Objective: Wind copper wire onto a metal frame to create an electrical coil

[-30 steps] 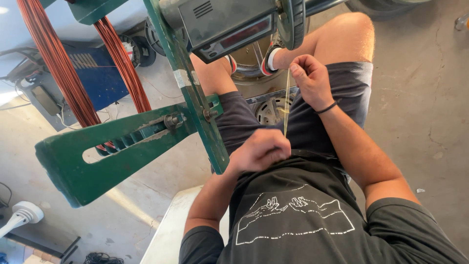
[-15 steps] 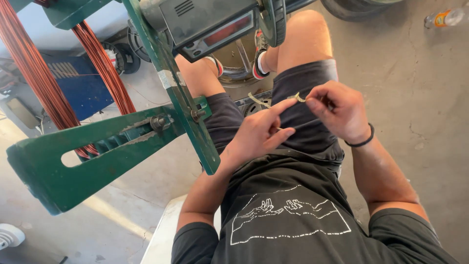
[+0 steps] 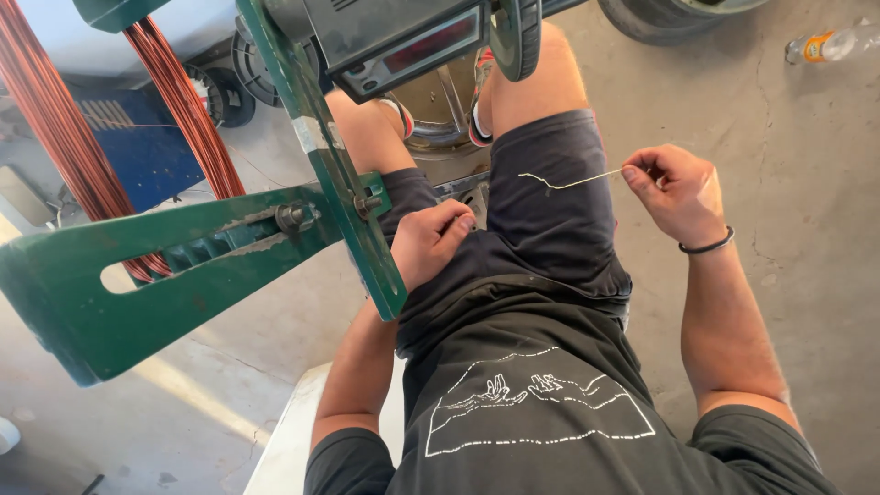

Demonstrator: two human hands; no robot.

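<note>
I sit on a white seat [image 3: 289, 440] facing a green metal winding frame [image 3: 197, 257]. My right hand [image 3: 678, 192] is out to the right over my right thigh and pinches one end of a short, thin pale wire [image 3: 568, 180] that sticks out to the left. My left hand [image 3: 426, 240] rests on my left thigh beside the frame's upright green bar [image 3: 339, 174], fingers curled; nothing shows in it. Bundles of copper wire [image 3: 188, 110] hang on the frame at the upper left.
A dark machine box with a display [image 3: 394, 41] and a black wheel [image 3: 518, 32] sit above my knees. A blue crate [image 3: 137, 147] stands behind the copper coils. A plastic bottle [image 3: 830, 44] lies on the concrete floor at the upper right.
My hands have come apart: the right hand has drawn the thin wire out to the right, and the left hand has dropped onto my thigh by the green bar.
</note>
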